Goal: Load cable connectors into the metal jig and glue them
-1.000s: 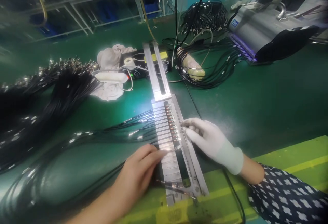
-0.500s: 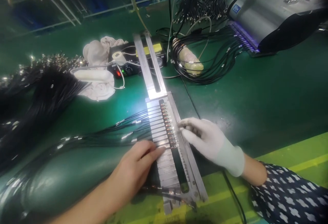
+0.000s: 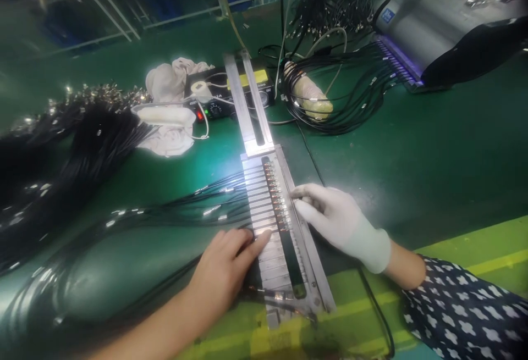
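A slotted metal fixture (image 3: 268, 255) lies at a slant in front of me. Thin black cables (image 3: 181, 203) run into its upper grooves from the left, their small metal ends lined up over the dark slot. My bare left hand (image 3: 226, 258) is closed at the fixture's left edge, thumb pressed along a groove below the filled ones, on a black cable mostly covered by the hand. The white-gloved right hand (image 3: 334, 220) pinches the fixture's right-hand rail (image 3: 307, 239) between thumb and forefinger; its other fingers are curled in.
A second metal frame (image 3: 241, 107) adjoins the fixture's far end, over a black control box (image 3: 216, 110). Cable bundles (image 3: 91, 123) lie left. A silver machine (image 3: 421, 25) with purple light stands back right, cables entering it. A wrapped roll (image 3: 307, 93) sits among cables.
The view has shifted slightly, so most things appear farther right. My left thumb still presses on the fixture, and the right hand keeps its pinch on the rail.
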Available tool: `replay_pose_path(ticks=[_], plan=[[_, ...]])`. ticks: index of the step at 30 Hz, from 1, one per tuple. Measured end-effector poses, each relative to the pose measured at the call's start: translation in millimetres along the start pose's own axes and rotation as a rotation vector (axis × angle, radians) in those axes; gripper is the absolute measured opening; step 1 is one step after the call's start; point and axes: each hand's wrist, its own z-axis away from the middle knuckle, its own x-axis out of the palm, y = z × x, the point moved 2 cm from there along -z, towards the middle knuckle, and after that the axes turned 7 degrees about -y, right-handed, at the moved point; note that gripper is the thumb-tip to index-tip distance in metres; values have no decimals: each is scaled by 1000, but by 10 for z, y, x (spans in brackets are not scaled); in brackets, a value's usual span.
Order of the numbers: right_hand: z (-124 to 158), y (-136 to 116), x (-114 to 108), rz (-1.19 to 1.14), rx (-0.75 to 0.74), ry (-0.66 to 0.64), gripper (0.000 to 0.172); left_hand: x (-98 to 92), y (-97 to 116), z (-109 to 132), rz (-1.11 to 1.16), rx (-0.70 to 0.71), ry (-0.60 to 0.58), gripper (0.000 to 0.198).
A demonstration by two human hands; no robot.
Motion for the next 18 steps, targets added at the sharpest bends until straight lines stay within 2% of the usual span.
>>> replay_pose_path(ticks=[4,8,11,14,18], plan=[[85,2,29,-22,-8,34,21,-156,88,22,65,-11,-62,37],[204,1,61,-5,-13,47,23,-261,197,229,281,-102,-139,25],[227,-10,72,20,-10,51,23,-271,224,349,434,-208,-237,14],[212,-14,72,7,-14,58,24,-260,216,369,565,-266,-316,17],[206,-5,69,-1,-19,56,23,-249,179,344,619,-292,-324,17]])
